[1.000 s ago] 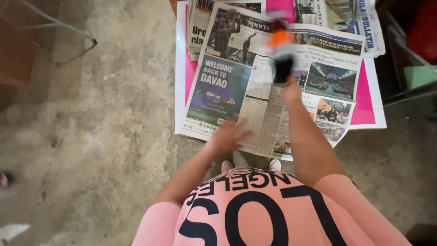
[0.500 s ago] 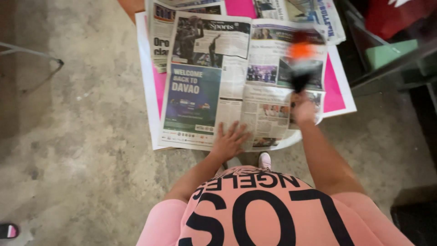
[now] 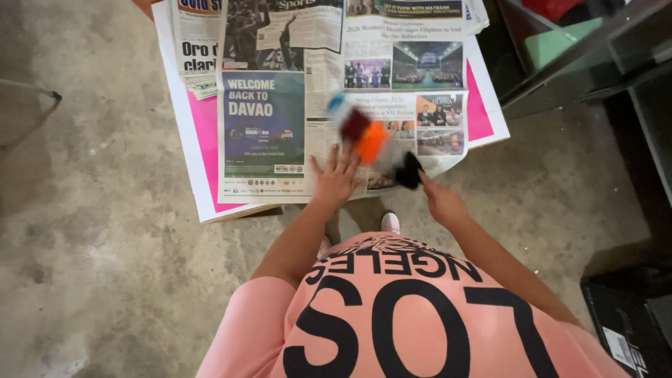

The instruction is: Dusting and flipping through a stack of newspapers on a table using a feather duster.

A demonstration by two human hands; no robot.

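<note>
R hand (image 3: 441, 203) fingers closed round a blurred can's black end (image 3: 408, 170); its long axis runs up-left over the newspaper (image 3: 280, 105), orange band (image 3: 371, 140) nearest L hand (image 3: 336, 178), splayed flat, empty, alongside.

Person, seen from above: salmon-pink T-shirt (image 3: 392, 308) with short sleeves and large black block lettering across the chest. Forearms bare; left hand (image 3: 334, 178) and right hand (image 3: 442, 204) without gloves. White shoe (image 3: 390, 222) toe below.
</note>
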